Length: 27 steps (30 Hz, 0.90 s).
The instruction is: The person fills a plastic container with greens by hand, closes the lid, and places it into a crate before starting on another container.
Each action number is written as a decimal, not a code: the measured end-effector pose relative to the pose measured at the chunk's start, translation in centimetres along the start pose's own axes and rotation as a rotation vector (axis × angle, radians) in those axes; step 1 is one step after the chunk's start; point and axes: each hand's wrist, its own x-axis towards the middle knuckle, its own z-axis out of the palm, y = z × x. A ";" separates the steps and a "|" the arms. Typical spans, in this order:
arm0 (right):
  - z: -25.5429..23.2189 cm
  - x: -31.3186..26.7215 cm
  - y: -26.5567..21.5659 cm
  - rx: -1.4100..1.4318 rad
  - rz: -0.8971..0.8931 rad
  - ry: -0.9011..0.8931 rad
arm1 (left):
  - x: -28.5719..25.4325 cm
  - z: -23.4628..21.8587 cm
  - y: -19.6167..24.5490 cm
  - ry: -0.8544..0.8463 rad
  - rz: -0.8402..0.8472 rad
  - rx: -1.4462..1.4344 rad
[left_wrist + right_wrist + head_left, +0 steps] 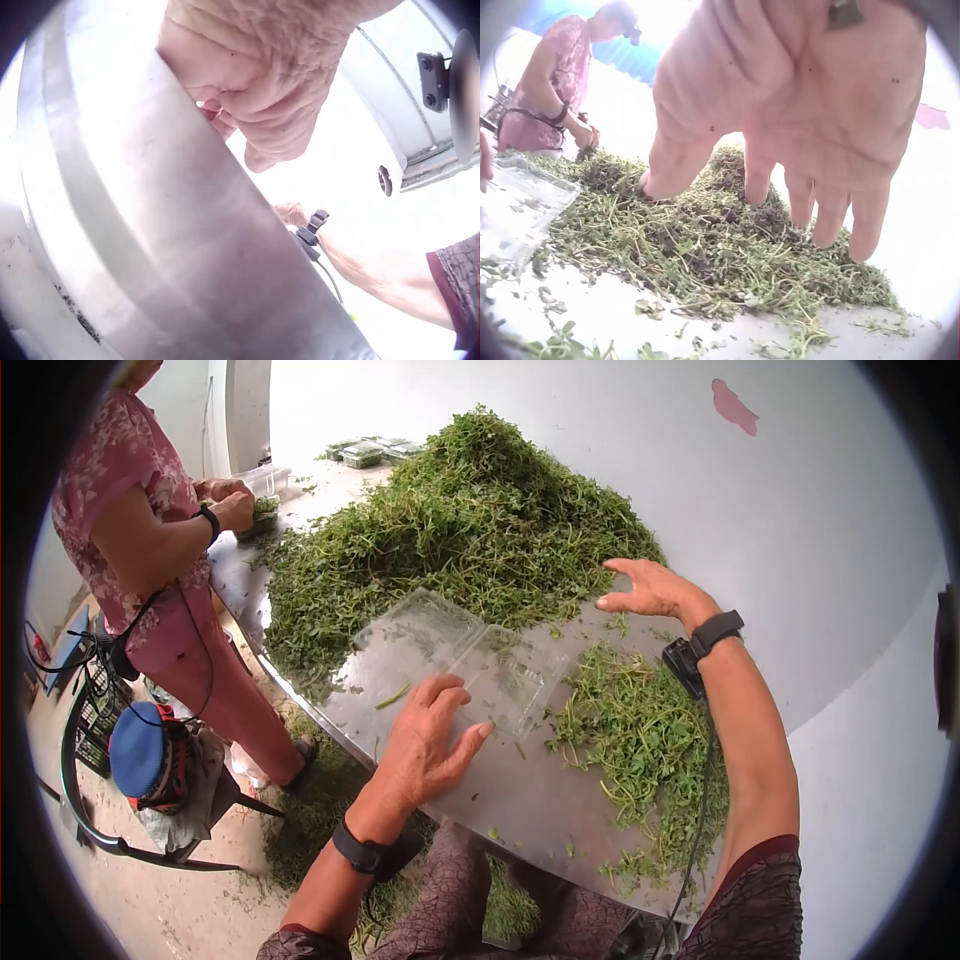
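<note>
A clear plastic container [480,650] lies unfolded on the metal table, with a few leaf bits on it. The left hand [425,745] is at its near edge, fingers relaxed and slightly bent; whether they touch the plastic I cannot tell. Above the table's right part, the right hand [655,590] is held with fingers and thumb spread, holding nothing. It is between the big heap of green stems [480,510] and a smaller pile [650,740]. In the right wrist view the open palm [802,97] faces the camera in front of the heap [705,240].
Another person [150,510] stands at the left, holding greens by the table. Filled clear boxes [365,452] sit at the table's far edge. A chair [90,820] with a blue-topped item [142,750] stands at the lower left. Loose greens lie on the floor.
</note>
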 end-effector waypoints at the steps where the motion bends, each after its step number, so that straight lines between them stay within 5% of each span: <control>1: 0.4 1.1 -0.6 0.015 -0.021 0.013 | -0.3 0.1 -0.1 0.001 0.000 0.003; 17: 7.2 17.3 -8.5 0.040 -0.067 0.038 | -1.0 -0.5 0.2 -0.028 -0.162 -0.085; 20: 8.5 18.4 -8.7 -0.026 -0.008 0.040 | -1.0 -0.4 0.0 -0.021 -0.164 -0.062; 27: 8.1 15.6 -6.7 -0.088 -0.248 0.229 | -1.2 -0.5 0.1 0.002 -0.206 -0.136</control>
